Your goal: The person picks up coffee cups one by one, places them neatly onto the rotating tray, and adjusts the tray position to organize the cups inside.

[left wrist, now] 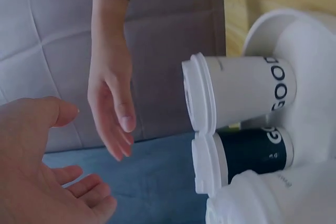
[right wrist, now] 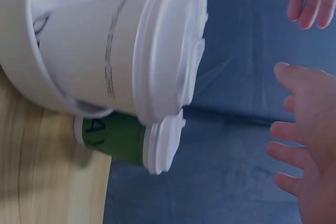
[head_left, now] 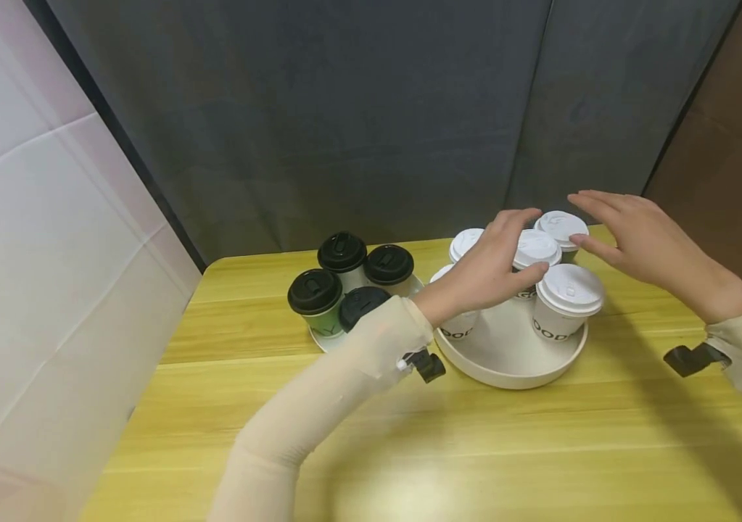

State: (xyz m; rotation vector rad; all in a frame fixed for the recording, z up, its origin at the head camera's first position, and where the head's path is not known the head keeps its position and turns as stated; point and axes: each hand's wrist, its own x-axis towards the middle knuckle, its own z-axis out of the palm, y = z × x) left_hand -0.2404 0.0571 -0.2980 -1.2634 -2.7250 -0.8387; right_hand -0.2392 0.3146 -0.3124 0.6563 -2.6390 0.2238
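Note:
My left hand [head_left: 484, 272] hovers over the white-lidded paper cups, fingers loosely extended and holding nothing. Facing it from the right, my right hand [head_left: 645, 235] is also in the air, palm inward, thumb apart from the fingers. Between and below the hands stand several cups, among them a white cup [head_left: 560, 319] at the front right of a round cream tray [head_left: 508, 370]. A dark cup [left wrist: 252, 153] with a white lid stands beside it. Outside the tray rim, a green cup [right wrist: 118, 137] with a white lid stands on the table. My left forearm hides part of the tray's left side.
Left of the tray, several cups with black lids [head_left: 315, 291] stand close together on a pale plate [head_left: 321, 342], partly behind my left sleeve. The wooden table [head_left: 233, 319] ends at a dark grey curtain [head_left: 344, 123]. A white panel [head_left: 51, 254] borders the left side.

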